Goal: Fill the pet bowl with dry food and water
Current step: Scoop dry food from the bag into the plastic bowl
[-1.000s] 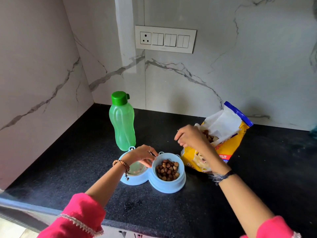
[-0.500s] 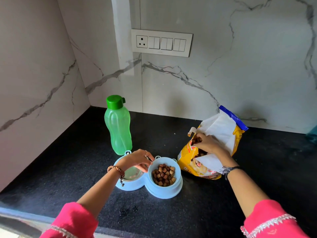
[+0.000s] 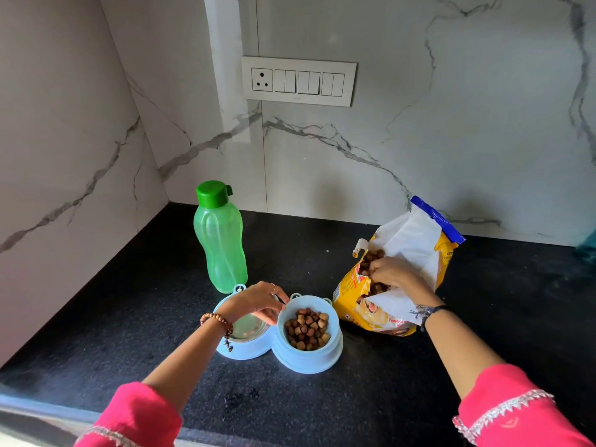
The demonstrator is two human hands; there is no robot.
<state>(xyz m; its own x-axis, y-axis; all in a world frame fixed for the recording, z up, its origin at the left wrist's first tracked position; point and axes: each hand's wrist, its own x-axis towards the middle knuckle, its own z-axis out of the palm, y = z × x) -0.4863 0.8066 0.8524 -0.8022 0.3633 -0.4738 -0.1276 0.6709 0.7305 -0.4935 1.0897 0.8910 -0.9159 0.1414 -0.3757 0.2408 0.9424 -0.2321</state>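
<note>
1. A light blue double pet bowl (image 3: pixel 258 351) is seen standing on a black speckled counter (image 3: pixel 354 398), close to the front edge
2. The right-hand compartment (image 3: pixel 335 321) is filled with brown dry food (image 3: pixel 308 329); the left-hand compartment (image 3: pixel 248 330) holds a shiny metal insert, and whether any water lies in it cannot be told
3. The left hand (image 3: pixel 258 301) is placed over the bowl between the two compartments, its fingers curled down at the rim of the food side; the rim seems to be pinched, though the exact contact is hidden by the fingers
4. A bead bracelet (image 3: pixel 217 321) is worn on the left wrist and a ring on one finger
5. A yellow food bag (image 3: pixel 380 321) with a white lining and a blue top strip is set just to the right of the bowl, leaning back and open at its mouth
6. The right hand (image 3: pixel 392 274) is pushed into the mouth of the bag, fingers curled among the brown pieces; how much is actually held cannot be told
7. A dark thread band (image 3: pixel 429 312) is tied round the right wrist
8. A green water bottle (image 3: pixel 221 246) with a darker green cap, closed, is stood upright just behind the bowl's left side
9. A white switch panel (image 3: pixel 298 81) is mounted on the marble wall (image 3: pixel 451 140) above
10. Pink sleeves (image 3: pixel 135 414) with pale trim are visible at the lower edge
</note>
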